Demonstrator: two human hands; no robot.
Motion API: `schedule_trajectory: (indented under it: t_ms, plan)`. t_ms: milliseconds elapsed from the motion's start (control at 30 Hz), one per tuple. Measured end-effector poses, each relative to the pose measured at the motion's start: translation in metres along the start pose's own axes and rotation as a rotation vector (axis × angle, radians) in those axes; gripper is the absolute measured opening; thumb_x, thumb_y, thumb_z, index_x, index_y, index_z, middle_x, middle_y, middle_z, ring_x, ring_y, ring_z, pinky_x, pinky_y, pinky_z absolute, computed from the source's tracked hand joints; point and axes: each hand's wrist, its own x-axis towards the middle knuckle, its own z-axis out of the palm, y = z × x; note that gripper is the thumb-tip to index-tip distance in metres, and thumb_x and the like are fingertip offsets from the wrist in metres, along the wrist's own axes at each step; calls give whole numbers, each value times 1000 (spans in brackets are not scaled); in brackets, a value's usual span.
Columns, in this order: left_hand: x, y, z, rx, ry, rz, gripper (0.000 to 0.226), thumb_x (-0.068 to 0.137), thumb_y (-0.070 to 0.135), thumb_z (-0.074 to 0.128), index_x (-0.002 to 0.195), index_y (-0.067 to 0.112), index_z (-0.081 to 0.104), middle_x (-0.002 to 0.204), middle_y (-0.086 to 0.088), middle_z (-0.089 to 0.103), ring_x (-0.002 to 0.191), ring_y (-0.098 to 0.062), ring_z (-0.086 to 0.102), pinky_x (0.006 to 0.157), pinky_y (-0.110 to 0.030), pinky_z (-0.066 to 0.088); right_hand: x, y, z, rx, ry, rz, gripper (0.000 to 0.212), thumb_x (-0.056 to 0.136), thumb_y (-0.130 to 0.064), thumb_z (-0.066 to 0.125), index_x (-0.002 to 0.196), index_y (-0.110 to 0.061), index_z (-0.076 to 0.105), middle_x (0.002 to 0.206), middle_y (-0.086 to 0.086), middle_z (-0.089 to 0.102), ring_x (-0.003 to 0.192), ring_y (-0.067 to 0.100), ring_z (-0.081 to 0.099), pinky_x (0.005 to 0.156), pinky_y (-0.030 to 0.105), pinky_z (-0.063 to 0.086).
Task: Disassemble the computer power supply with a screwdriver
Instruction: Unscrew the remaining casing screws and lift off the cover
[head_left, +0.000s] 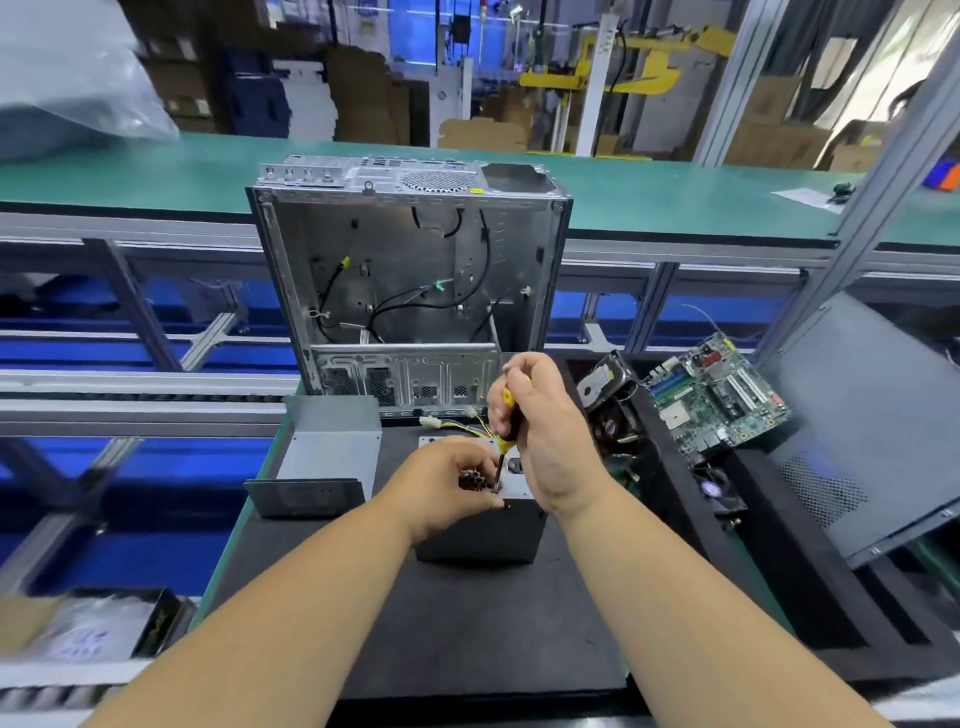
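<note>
Sitting on the black mat, near edge toward the body, with the gutted computer case behind and a removed grey cover just to the left: the power supply

Closed around the yellow-and-black handle of the screwdriver, shaft almost upright, tip down on the top face by the near edge: the right hand

Curled over the top of the box right beside the tip, fingers steadying both housing and blade: the left hand

Screw head itself hidden under the fingers, so seating impossible to confirm

For a clean job, probably: shaft held square to the panel, firm downward pressure before any turn, slow twisting from the wrist, left fingers clear of the tip in case of a slip, box pinned flat against the mat, loosened screw caught before rolling off toward the yellow wires
</note>
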Motion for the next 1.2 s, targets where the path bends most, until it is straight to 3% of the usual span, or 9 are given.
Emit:
schedule_trajectory:
  t_ms: [200,300,400,467,600,700,833,1067,1200]
  plan:
    - [3,-1,1,-41,-2,-50,26,70,15,87,66,28,66,91,18,67,104,-4,65,96,-33,50,1,-2,-10,66,19,12,15,94,-29,48,85,-17,47,77,0,59,70,17,55,65,29,41]
    - [3,-2,1,-40,9,-87,23,70,18,88,67,28,67,99,15,68,108,-1,63,100,-36,48,1,-5,-13,91,51,34,16,92,-30,51,85,-15,55,80,1,61,74,19,58,66,29,44]
    - [4,-1,1,-47,9,-81,27,70,18,88,63,32,66,96,15,67,110,-4,63,100,-38,48,2,-5,-13,120,47,47,19,90,-27,49,84,-14,62,78,2,60,72,19,55,71,33,44]
    - [5,-1,0,-51,7,-70,33,70,16,88,59,37,65,93,13,67,111,-6,64,100,-40,48,3,-6,-11,165,24,39,21,88,-24,45,80,-13,61,71,2,56,66,18,50,67,30,43]
    - [5,0,0,-51,5,-70,32,71,15,87,59,35,65,89,13,68,105,-7,66,97,-36,50,9,-8,-5,172,-5,60,20,85,-23,41,73,-12,52,60,-1,44,57,15,37,55,25,33]
    - [4,1,0,-36,4,-41,32,71,14,86,59,32,62,81,16,68,96,-9,65,90,-32,50,11,-5,-3,155,-27,71,16,87,-29,44,79,-16,48,59,-3,43,56,14,34,56,26,31]
    - [5,0,0,-43,3,-36,35,72,14,86,58,34,60,80,17,67,98,-11,65,92,-35,51,9,-1,-2,108,-5,52,18,91,-33,49,82,-18,44,66,-5,51,59,14,40,61,23,36]
    - [5,-4,0,-64,-2,-38,31,72,16,85,61,33,62,89,13,69,102,-7,66,95,-39,52,11,-6,-1,80,91,98,24,100,-31,55,82,-17,64,80,0,65,73,17,61,78,35,51]
    - [4,-5,0,-64,-17,-31,30,74,18,84,60,34,62,86,16,66,96,-2,64,87,-25,50,9,-7,5,135,83,116,44,107,-33,40,78,-16,69,72,0,60,64,13,54,74,31,46]
